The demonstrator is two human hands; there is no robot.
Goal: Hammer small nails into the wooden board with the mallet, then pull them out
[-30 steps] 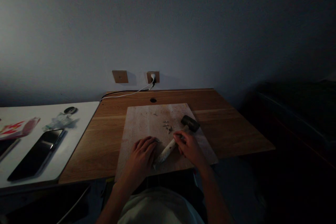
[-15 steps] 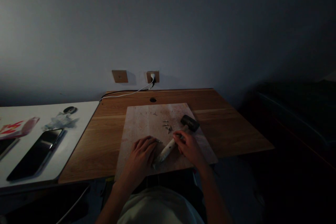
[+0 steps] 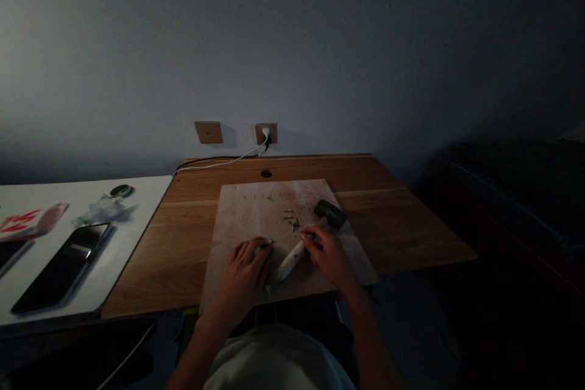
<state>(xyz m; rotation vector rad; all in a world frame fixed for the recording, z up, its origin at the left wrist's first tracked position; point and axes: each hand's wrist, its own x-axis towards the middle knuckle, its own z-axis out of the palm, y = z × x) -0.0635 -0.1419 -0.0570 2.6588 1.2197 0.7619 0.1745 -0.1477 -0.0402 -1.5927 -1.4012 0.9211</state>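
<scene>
A hammer (image 3: 287,263) with a dark head and a worn whitish handle lies diagonally on a pale wooden board (image 3: 242,213). My right hand (image 3: 323,253) has its fingers closed over the middle of that handle, just below the head; its fingertips are partly hidden. At the board's front left, my left hand (image 3: 245,265) rests with curled fingers, pinching a small metal nail (image 3: 270,242) whose bright end pokes out past the fingertips. Several loose nails (image 3: 291,223) lie between my hands and the hammer head. Farther back, a row of small marks or nail tips (image 3: 269,197) crosses the board.
The board sits on a brown wooden desk (image 3: 388,219). To the left, a white table (image 3: 103,280) carries a black phone (image 3: 61,268), crumpled clear plastic (image 3: 103,210), a round dark object (image 3: 122,191) and a red-and-white packet (image 3: 34,221). Cords run to a wall socket (image 3: 266,133).
The nail in my left fingers has turned, its end now pointing up rather than out to the right. My right hand and the hammer have stayed in place.
</scene>
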